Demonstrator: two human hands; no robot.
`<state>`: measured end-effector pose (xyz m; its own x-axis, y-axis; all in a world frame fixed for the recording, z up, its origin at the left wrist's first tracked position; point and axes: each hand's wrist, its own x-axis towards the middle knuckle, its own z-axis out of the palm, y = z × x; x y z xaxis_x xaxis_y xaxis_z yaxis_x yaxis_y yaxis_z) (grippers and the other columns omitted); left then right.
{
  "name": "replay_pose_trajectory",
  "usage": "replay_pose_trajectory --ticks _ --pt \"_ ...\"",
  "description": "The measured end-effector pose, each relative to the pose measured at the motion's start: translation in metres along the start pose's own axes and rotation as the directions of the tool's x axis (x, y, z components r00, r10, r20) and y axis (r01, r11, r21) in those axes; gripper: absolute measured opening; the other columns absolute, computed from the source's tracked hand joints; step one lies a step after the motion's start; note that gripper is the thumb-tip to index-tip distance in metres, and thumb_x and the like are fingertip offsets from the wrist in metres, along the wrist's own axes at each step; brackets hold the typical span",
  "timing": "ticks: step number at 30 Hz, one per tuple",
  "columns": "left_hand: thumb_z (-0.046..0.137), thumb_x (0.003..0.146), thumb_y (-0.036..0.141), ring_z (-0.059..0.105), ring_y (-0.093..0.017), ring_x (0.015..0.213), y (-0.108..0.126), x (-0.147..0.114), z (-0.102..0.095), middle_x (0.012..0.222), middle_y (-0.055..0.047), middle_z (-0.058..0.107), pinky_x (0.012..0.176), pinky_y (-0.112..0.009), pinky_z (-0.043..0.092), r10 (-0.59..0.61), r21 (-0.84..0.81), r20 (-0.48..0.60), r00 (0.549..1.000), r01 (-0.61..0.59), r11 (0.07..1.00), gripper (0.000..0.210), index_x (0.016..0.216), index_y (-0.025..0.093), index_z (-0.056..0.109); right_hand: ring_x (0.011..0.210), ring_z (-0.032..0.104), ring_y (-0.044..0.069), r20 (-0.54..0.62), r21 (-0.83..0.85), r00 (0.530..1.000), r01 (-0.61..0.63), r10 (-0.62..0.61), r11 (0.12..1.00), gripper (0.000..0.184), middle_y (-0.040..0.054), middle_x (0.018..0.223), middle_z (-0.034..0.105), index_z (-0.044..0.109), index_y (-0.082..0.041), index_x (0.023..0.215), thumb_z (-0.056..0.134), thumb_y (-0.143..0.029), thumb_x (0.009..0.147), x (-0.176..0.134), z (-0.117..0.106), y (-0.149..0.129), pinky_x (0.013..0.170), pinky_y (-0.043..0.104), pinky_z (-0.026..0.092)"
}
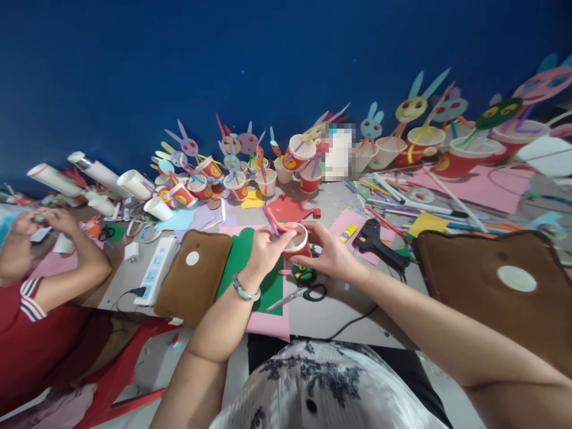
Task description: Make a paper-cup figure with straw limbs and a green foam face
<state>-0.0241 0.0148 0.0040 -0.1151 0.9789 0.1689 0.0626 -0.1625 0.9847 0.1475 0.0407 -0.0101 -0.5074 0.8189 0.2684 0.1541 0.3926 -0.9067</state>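
A red and white paper cup (298, 250) is in front of me, tilted slightly, its white inside facing up. My right hand (329, 253) wraps its fingers and thumb around the right side of the cup. My left hand (269, 253) is closed at the left rim, its thumb reaching over the edge. Thin purple and orange strips (270, 220) stick out between the left fingers and lean across the rim. Whether the strips are fixed to the cup is hidden by the fingers. Below the cup lie black-handled scissors (308, 292), apart from both hands.
Green paper (235, 268) and a brown pad (194, 274) lie left. A black glue gun (379, 244) and another brown pad (487, 286) are right. Several finished paper-cup rabbits (413, 110) line the blue wall. A power strip (156, 271) and a co-worker's arm (71, 262) are further left.
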Motion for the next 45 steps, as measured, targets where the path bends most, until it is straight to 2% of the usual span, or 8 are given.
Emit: replay_pose_trajectory --ticks 3,8,12,17,25,32,39,45 --pt "0.076 0.081 0.04 0.076 -0.021 0.09 -0.004 0.005 -0.004 0.094 -0.008 0.079 0.086 -0.033 0.06 -0.075 -0.084 -0.008 0.997 0.074 0.994 0.024 0.09 0.018 0.078 0.11 0.07 0.026 0.001 0.077 1.0 0.027 -0.027 0.997 0.046 0.012 0.122 0.07 0.056 -0.021 0.122 0.07 -0.042 0.083 0.002 -0.001 0.002 0.097 0.043 0.057" --pt "0.076 0.081 0.04 0.075 -0.021 0.092 -0.005 0.007 -0.006 0.096 -0.008 0.079 0.087 -0.034 0.06 -0.055 -0.099 0.025 0.998 0.057 0.993 0.024 0.09 0.018 0.079 0.095 0.071 0.022 -0.134 -0.077 0.991 -0.007 -0.004 0.997 0.025 0.0086 0.105 0.074 0.067 -0.021 0.106 0.055 -0.038 0.093 0.004 -0.003 0.007 0.087 0.039 0.057" --pt "0.077 0.079 0.041 0.075 -0.021 0.089 -0.001 0.006 -0.005 0.093 -0.008 0.079 0.083 -0.032 0.06 -0.068 -0.036 0.05 0.996 0.07 0.997 0.028 0.093 0.017 0.079 0.077 0.067 0.02 -0.242 -0.109 0.97 -0.059 0.031 0.992 0.026 0.0051 0.084 0.072 0.069 -0.02 0.091 0.057 -0.044 0.093 0.006 -0.004 0.009 0.073 0.033 0.054" --pt "0.078 0.077 0.047 0.074 -0.021 0.089 0.002 0.004 -0.005 0.093 -0.009 0.078 0.08 -0.03 0.058 -0.045 -0.012 0.066 0.997 0.046 0.999 0.037 0.093 0.014 0.077 0.064 0.06 0.016 -0.227 0.04 0.97 -0.086 0.093 0.995 0.03 0.0017 0.072 0.065 0.064 -0.021 0.085 0.058 -0.05 0.092 0.005 -0.002 0.009 0.062 0.029 0.049" --pt "0.093 0.056 0.045 0.071 -0.025 0.103 -0.002 0.003 -0.007 0.112 -0.012 0.073 0.09 -0.038 0.057 0.149 0.063 0.134 0.98 -0.159 0.985 0.074 0.115 0.016 0.06 0.066 0.059 0.016 -0.239 0.066 0.968 -0.057 0.071 0.996 0.028 0.0031 0.078 0.065 0.06 -0.022 0.087 0.056 -0.049 0.094 0.005 -0.004 0.012 0.062 0.031 0.049" --pt "0.087 0.067 0.047 0.07 -0.018 0.091 -0.002 0.005 -0.011 0.102 -0.008 0.072 0.083 -0.031 0.056 0.182 0.058 0.105 0.978 -0.189 0.98 0.056 0.105 0.016 0.059 0.07 0.067 0.019 -0.223 0.221 0.971 -0.04 0.09 0.974 0.034 0.0032 0.075 0.068 0.055 -0.023 0.09 0.059 -0.057 0.092 0.005 -0.012 0.002 0.071 0.036 0.057" --pt "0.087 0.068 0.045 0.069 -0.016 0.085 -0.002 0.005 -0.01 0.093 -0.005 0.07 0.077 -0.027 0.055 0.16 0.053 0.103 0.982 -0.166 0.985 0.052 0.102 0.016 0.059 0.064 0.069 0.017 -0.176 0.466 0.956 -0.129 0.234 0.875 0.033 0.0011 0.068 0.071 0.053 -0.023 0.081 0.068 -0.053 0.086 0.009 -0.018 -0.004 0.069 0.035 0.059" --pt "0.088 0.067 0.044 0.067 -0.014 0.076 -0.003 0.001 -0.007 0.087 -0.002 0.068 0.069 -0.024 0.054 0.173 0.169 0.126 0.977 -0.193 0.966 0.053 0.103 0.017 0.062 0.063 0.066 0.017 -0.219 0.333 0.954 -0.122 0.203 0.935 0.024 0.0014 0.07 0.068 0.056 -0.022 0.076 0.069 -0.041 0.083 0.012 -0.022 0.002 0.064 0.034 0.057"
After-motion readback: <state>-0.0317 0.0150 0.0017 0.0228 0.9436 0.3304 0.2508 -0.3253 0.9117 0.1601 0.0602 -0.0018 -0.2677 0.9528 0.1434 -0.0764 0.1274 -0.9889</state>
